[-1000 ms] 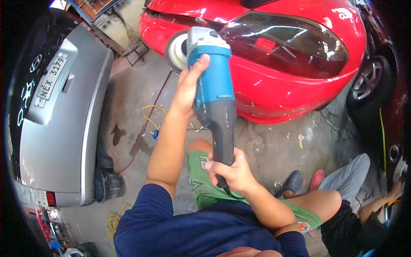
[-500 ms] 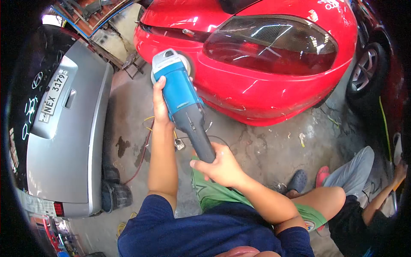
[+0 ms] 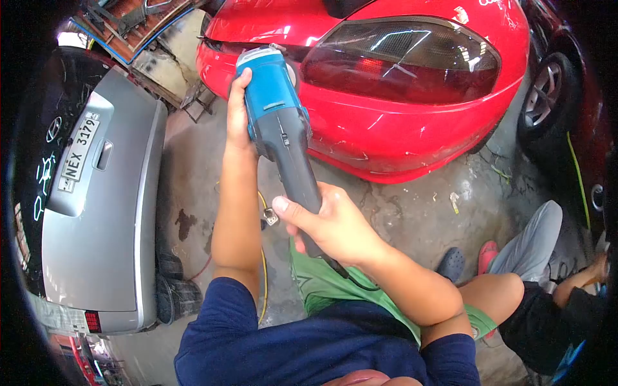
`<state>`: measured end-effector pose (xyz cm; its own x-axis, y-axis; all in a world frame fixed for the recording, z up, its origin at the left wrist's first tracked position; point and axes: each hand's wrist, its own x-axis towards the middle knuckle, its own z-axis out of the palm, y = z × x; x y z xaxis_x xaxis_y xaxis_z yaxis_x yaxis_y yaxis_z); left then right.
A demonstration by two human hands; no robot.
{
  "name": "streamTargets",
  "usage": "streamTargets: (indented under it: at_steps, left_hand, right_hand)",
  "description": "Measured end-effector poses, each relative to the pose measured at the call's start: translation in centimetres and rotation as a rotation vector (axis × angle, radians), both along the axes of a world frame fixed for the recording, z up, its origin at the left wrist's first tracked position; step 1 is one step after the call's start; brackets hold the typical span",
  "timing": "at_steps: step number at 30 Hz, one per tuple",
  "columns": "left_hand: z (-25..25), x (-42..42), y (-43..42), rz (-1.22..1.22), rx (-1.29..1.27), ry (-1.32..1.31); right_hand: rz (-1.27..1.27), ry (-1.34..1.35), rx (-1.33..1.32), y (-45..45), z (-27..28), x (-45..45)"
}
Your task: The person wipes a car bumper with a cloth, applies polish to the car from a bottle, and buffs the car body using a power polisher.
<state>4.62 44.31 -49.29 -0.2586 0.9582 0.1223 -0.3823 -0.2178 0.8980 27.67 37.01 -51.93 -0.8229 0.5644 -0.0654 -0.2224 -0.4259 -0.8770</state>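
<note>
A power polisher [image 3: 273, 93], built like an angle grinder, is in both my hands; it has a blue body, a silver head and a dark grey handle. My left hand [image 3: 239, 106] is closed round the left side of the blue body, thumb on top and fingers hidden beneath. Wrapped round the rear handle is my right hand [image 3: 335, 225], its thumb lying across the top. A pale disc [image 3: 293, 76] shows partly at the head's right side, close to the bumper of the red car [image 3: 386, 132]; whether it touches is unclear. A black cord [image 3: 344, 271] trails from the handle.
To the left stands a silver car [image 3: 103, 231], with a black bucket [image 3: 177, 299] beside it. A dark car's wheel [image 3: 544, 96] is at the right. Another person's leg [image 3: 531, 238] and arm are low right. A yellow cable [image 3: 264, 276] and a socket [image 3: 270, 217] lie on the floor.
The polisher has moved up and slightly forward along the bumper, both hands moving with it. The person at the right has shifted their arm.
</note>
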Motion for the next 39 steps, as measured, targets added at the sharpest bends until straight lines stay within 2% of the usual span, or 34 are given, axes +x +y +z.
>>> streamTargets:
  at_steps: [4,9,16,19,25,28,31,32,35,39]
  left_hand:
    - [0.3,-1.6,0.3,-0.048,0.019,0.038]
    - [1.3,-0.2,0.0,-0.040,0.006,-0.040]
    - [0.6,-1.6,1.5,-0.202,0.029,-0.011]
    - [0.8,-0.3,0.6,-0.061,0.020,-0.059]
    - [-1.9,-2.0,-2.7,0.120,-0.009,-0.009]
    - [-3.8,-2.1,-4.4,0.058,-0.012,-0.025]
    - [-5.5,-0.9,-5.4,0.027,0.005,-0.096]
    - [-5.6,0.3,-5.6,0.008,0.004,-0.145]
    - [-7.4,1.0,-6.2,-0.047,0.004,-0.194]
    - [-9.5,0.2,-7.7,0.048,-0.034,-0.196]
  right_hand:
    - [0.043,0.059,-0.133,0.1,0.9,-0.4]
    - [0.039,0.057,-0.120,0.2,1.7,-0.1]
    - [-0.026,0.007,-0.119,0.2,1.9,0.1]
    - [0.023,0.039,-0.107,0.3,1.0,-0.3]
    - [0.098,-0.070,0.050,0.0,-1.5,-1.0]
    - [0.095,-0.202,0.196,-0.5,-3.8,-0.7]
    - [-0.076,-0.338,0.420,-2.3,-6.4,0.2]
    - [-0.140,-0.307,0.520,-2.9,-7.7,0.3]
    - [-0.220,-0.318,0.517,-4.5,-9.0,1.0]
    - [-0.100,-0.394,0.511,-3.8,-9.2,1.6]
